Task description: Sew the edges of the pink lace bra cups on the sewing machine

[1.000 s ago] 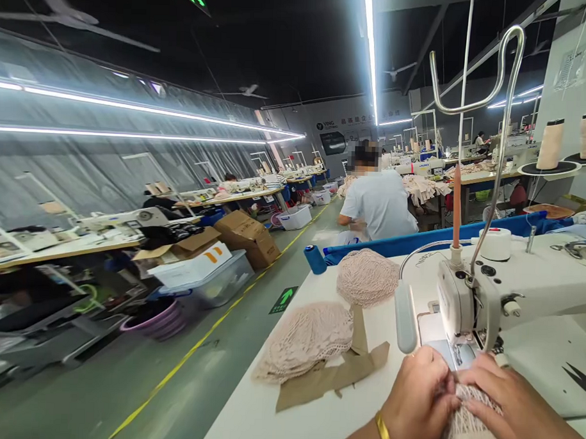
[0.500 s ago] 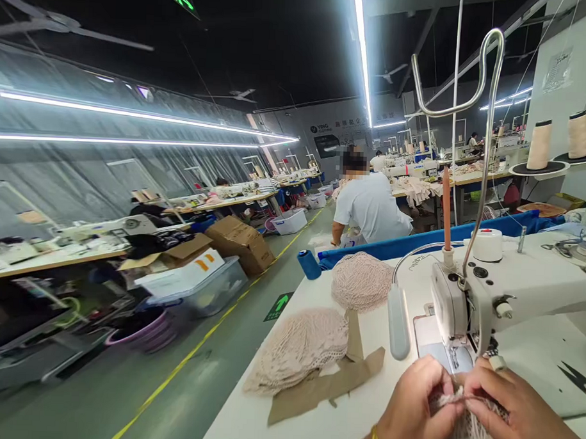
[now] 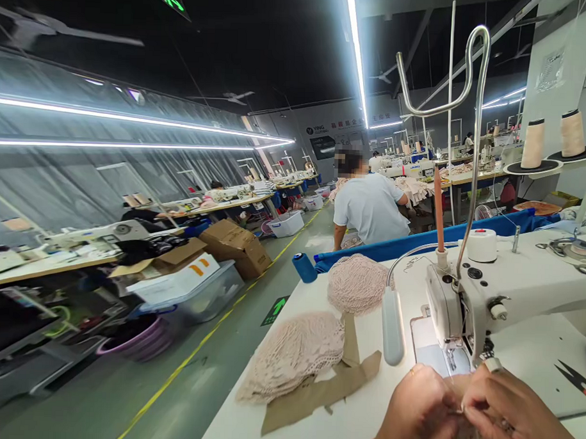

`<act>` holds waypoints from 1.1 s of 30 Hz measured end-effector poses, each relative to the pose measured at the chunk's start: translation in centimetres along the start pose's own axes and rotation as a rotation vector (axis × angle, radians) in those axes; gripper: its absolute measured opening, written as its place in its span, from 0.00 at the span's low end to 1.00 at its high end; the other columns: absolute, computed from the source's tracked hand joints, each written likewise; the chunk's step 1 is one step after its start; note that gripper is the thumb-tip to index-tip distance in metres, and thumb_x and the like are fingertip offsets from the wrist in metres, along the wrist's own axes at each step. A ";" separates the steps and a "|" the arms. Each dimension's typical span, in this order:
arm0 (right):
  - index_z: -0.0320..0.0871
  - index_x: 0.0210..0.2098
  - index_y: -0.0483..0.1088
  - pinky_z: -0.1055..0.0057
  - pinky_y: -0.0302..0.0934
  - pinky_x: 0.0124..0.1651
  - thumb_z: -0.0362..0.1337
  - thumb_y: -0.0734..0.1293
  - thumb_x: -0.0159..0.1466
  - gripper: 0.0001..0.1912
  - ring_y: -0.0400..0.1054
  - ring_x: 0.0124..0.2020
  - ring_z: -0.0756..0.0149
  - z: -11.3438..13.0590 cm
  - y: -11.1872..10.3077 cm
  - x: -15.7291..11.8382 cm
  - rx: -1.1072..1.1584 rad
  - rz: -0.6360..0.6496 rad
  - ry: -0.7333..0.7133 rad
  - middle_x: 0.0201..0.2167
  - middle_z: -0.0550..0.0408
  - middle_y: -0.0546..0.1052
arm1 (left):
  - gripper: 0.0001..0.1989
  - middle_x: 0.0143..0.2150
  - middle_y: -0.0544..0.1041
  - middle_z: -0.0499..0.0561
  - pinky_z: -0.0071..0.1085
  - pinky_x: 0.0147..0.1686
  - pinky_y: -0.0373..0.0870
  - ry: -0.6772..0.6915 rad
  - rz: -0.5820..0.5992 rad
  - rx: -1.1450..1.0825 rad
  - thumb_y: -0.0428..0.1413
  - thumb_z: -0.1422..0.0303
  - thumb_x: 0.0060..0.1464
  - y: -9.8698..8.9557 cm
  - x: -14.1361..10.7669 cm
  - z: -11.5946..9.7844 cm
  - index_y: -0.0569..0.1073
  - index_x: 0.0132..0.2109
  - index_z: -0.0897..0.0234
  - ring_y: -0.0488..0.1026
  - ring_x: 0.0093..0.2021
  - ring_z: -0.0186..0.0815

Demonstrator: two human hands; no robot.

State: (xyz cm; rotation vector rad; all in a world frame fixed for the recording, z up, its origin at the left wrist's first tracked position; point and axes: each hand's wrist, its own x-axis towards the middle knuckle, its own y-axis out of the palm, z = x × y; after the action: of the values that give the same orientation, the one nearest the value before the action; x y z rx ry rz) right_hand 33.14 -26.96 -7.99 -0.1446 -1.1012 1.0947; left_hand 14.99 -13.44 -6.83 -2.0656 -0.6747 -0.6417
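"Where's the lace piece [image 3: 465,437]?"

"Just in front of the sewing machine [image 3: 444,301], on the person's side of the needle, mostly covered by the hands."

"What are the hands doing?"

"The left hand [image 3: 418,406] is curled, thumb and fingertips pinching the piece's edge. The right hand [image 3: 512,409] pinches it too, right beside the left."

"How far along is it?"

"I'd say this one is being lined up or worked at its edge. I can't see a seam, so I can't tell how much is stitched."

"And the others?"

"Two stacks lie left of the machine: a near stack [image 3: 298,354], partly over brown paper [image 3: 323,393], and a far stack [image 3: 358,284]. Whether they're finished or waiting doesn't show. The snips [image 3: 576,380] lie to the machine's right, untouched."

"Any containers?"

"Across the aisle, well left of the machine: a clear bin [image 3: 218,294] with a white panel [image 3: 175,282] on top, its contents too blurred to name. A purple basket [image 3: 139,345] nearer this way holds something dark. Behind the bin, an open carton [image 3: 179,257] has dark cloth by it, and a brown box [image 3: 239,246] sits alongside, contents hidden. Farther beyond the machine, to its left, there's a white tub [image 3: 287,224]; I can't make out what's inside."
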 end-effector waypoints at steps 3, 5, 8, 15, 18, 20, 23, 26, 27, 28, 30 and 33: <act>0.51 0.40 0.70 0.70 0.68 0.37 0.39 0.59 0.79 0.12 0.75 0.34 0.65 -0.2 0.1 0.1 -0.004 0.007 -0.028 0.33 0.59 0.80 | 0.05 0.30 0.74 0.47 0.28 0.33 0.68 -0.138 0.030 -0.058 0.62 0.65 0.61 0.2 0.0 -0.3 0.76 0.42 0.60 0.70 0.31 0.35; 0.51 0.41 0.71 0.71 0.69 0.39 0.38 0.59 0.79 0.11 0.76 0.36 0.65 0.0 -0.2 0.2 0.008 0.032 -0.043 0.37 0.58 0.82 | 0.06 0.28 0.71 0.46 0.26 0.31 0.65 -0.225 0.080 -0.122 0.64 0.65 0.59 0.2 0.1 -0.6 0.78 0.42 0.61 0.67 0.29 0.33; 0.51 0.43 0.71 0.72 0.70 0.42 0.36 0.60 0.79 0.10 0.77 0.38 0.67 0.6 -1.1 0.6 0.003 0.052 -0.095 0.40 0.59 0.83 | 0.06 0.26 0.66 0.43 0.24 0.26 0.59 -0.402 0.117 -0.284 0.65 0.66 0.55 0.3 0.4 -1.0 0.78 0.38 0.63 0.61 0.26 0.29; 0.50 0.45 0.73 0.74 0.72 0.48 0.33 0.63 0.77 0.08 0.78 0.44 0.68 1.1 -2.3 0.7 -0.076 0.160 -0.067 0.46 0.57 0.83 | 0.07 0.27 0.67 0.43 0.23 0.26 0.57 -0.548 0.056 -0.374 0.64 0.72 0.48 0.3 0.8 -1.5 0.71 0.31 0.63 0.62 0.26 0.28; 0.50 0.44 0.72 0.73 0.72 0.47 0.35 0.62 0.79 0.08 0.78 0.43 0.67 0.9 -2.1 0.5 -0.100 0.161 -0.076 0.46 0.57 0.83 | 0.10 0.34 0.76 0.49 0.26 0.35 0.67 -0.411 0.006 -0.302 0.65 0.76 0.45 0.6 0.8 -1.4 0.70 0.29 0.63 0.72 0.34 0.34; 0.49 0.44 0.73 0.73 0.72 0.46 0.36 0.61 0.79 0.10 0.78 0.42 0.67 0.9 -2.0 0.6 -0.111 0.138 -0.098 0.46 0.55 0.83 | 0.11 0.34 0.79 0.51 0.28 0.38 0.69 -0.406 -0.009 -0.304 0.64 0.77 0.46 1.1 0.6 -1.1 0.68 0.28 0.62 0.75 0.36 0.36; 0.49 0.44 0.73 0.74 0.72 0.47 0.38 0.60 0.80 0.11 0.79 0.43 0.68 1.0 -1.9 0.7 -0.114 0.126 -0.097 0.47 0.54 0.84 | 0.12 0.28 0.75 0.46 0.25 0.30 0.63 -0.522 -0.074 -0.281 0.63 0.78 0.41 1.9 0.4 -0.9 0.68 0.28 0.62 0.70 0.29 0.33; 0.50 0.45 0.73 0.74 0.72 0.48 0.37 0.61 0.80 0.10 0.79 0.44 0.68 1.1 -1.9 0.7 -0.090 0.105 -0.115 0.48 0.54 0.83 | 0.12 0.27 0.72 0.44 0.24 0.26 0.59 -0.635 -0.009 -0.319 0.60 0.79 0.39 1.7 0.5 -1.2 0.74 0.34 0.62 0.66 0.27 0.30; 0.50 0.44 0.73 0.75 0.72 0.48 0.36 0.62 0.79 0.09 0.79 0.43 0.68 1.2 -2.0 0.7 -0.082 0.095 -0.126 0.47 0.55 0.83 | 0.13 0.28 0.72 0.44 0.24 0.27 0.60 -0.647 0.034 -0.334 0.60 0.79 0.40 1.4 0.6 -1.4 0.76 0.36 0.63 0.66 0.27 0.30; 0.50 0.44 0.73 0.75 0.72 0.46 0.36 0.63 0.79 0.08 0.79 0.42 0.68 1.3 -2.0 0.8 -0.075 0.083 -0.133 0.46 0.56 0.84 | 0.13 0.29 0.73 0.44 0.24 0.28 0.61 -0.640 0.066 -0.335 0.60 0.79 0.41 1.1 0.7 -1.6 0.77 0.37 0.63 0.66 0.27 0.30; 0.50 0.41 0.73 0.76 0.72 0.43 0.36 0.64 0.78 0.08 0.79 0.38 0.68 1.5 -2.1 0.9 -0.068 0.072 -0.115 0.41 0.58 0.84 | 0.11 0.30 0.75 0.45 0.24 0.30 0.64 -0.573 0.077 -0.292 0.62 0.79 0.43 0.6 0.8 -1.7 0.78 0.36 0.64 0.68 0.29 0.31; 0.51 0.38 0.72 0.75 0.72 0.41 0.36 0.65 0.76 0.09 0.79 0.35 0.68 1.6 -2.2 1.2 -0.071 0.072 -0.057 0.37 0.60 0.84 | 0.06 0.30 0.78 0.47 0.26 0.34 0.69 -0.450 0.040 -0.223 0.65 0.76 0.46 0.4 0.8 -1.5 0.80 0.34 0.63 0.71 0.31 0.33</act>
State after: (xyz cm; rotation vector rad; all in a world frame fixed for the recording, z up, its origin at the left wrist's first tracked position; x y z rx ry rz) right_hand 33.31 -27.80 -5.13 -0.2117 -1.1937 1.1301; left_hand 15.55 -14.66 -5.73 -2.4558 -0.8407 -0.2323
